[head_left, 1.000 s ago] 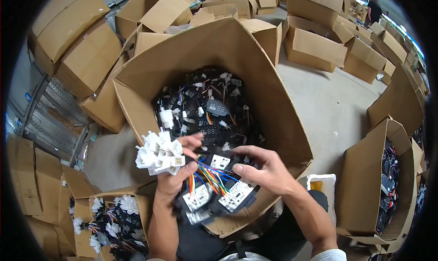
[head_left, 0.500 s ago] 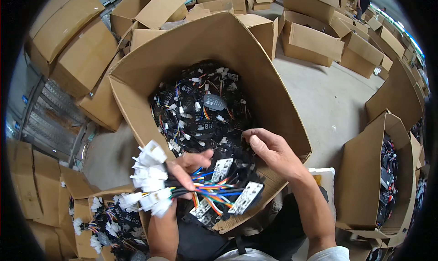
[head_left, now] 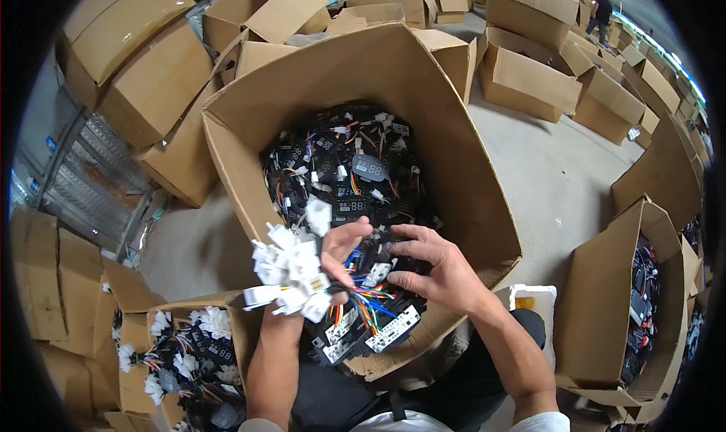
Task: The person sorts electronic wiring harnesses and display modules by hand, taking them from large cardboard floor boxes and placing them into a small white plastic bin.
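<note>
Evidently the left hand (head_left: 338, 262) grasps a wire bundle (head_left: 370, 305) over the open carton's (head_left: 484, 205) near side, white connectors (head_left: 291, 269) leftward, circuit boards (head_left: 395, 330) rightward, while the right hand (head_left: 442, 273) hovers empty, fingers parted; gathering seems the step, the next move calling for a steady clutch. Display modules (head_left: 370, 168) fill the carton's bottom, and beyond, on grey floor (head_left: 548, 182), more cartons (head_left: 529, 80) crowd the far right.

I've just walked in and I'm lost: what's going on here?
A person's left hand holds a bundle of coloured wires, white plug connectors at one end, circuit boards at the other. The right hand, fingers apart, is close to the boards; whether it touches them is unclear. Both are at the near side of an open cardboard box heaped with black digital display panels. Another box, lower left, holds similar wired panels.
</note>
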`<state>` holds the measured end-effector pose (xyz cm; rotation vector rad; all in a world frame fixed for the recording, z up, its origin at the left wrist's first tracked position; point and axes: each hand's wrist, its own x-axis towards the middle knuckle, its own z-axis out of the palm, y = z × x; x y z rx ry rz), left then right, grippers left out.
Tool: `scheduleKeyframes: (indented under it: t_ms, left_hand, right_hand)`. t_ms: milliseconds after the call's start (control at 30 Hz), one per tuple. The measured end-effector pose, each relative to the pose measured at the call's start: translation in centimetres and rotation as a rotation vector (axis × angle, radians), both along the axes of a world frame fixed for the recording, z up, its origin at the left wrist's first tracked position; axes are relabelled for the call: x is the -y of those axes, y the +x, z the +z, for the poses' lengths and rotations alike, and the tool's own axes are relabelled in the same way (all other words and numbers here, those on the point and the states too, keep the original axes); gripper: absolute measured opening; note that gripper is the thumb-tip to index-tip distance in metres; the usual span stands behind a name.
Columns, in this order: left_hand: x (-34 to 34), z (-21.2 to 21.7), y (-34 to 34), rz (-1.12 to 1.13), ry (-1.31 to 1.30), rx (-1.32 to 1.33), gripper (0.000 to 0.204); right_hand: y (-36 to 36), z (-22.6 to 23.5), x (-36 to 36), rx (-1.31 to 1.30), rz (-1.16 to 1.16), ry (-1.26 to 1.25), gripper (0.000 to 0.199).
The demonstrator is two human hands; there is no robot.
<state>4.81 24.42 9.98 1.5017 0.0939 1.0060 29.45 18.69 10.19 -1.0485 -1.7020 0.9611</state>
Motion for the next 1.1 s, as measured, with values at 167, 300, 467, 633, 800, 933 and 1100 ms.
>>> scheduleKeyframes:
  t_ms: [167,300,467,633,800,933,1100]
  left_hand:
    - [0.3,0.7,0.3,0.153,-0.327,-0.221,0.04]
    - [0.5,0.7,1.3,0.028,-0.414,-0.259,0.024]
    - [1.0,1.3,1.8,-0.009,-0.534,-0.283,0.027]
    - [0.1,0.2,0.8,0.075,-0.357,-0.073,0.029]
    - [-0.3,-0.6,1.1,0.083,-0.36,-0.125,0.07]
    - [-0.2,-0.1,1.1,0.087,-0.379,-0.248,0.036]
    - [-0.9,-1.9,0.2,0.123,-0.247,-0.03,0.035]
  right_hand:
    - [-0.7,1.0,1.2,-0.104,0.007,0.099,0.016]
    - [0.1,0.4,0.6,0.167,-0.237,0.314,0.012]
    - [0.0,1.3,-0.1,0.164,-0.331,0.686,0.016]
    - [-0.2,1.7,0.8,0.126,-0.054,0.314,0.028]
    - [-0.3,0.5,1.2,0.306,0.09,0.416,0.027]
    - [0.1,1.9,1.6,0.528,-0.031,0.604,0.026]
    - [1.8,1.5,1.2,0.632,-0.072,0.563,0.027]
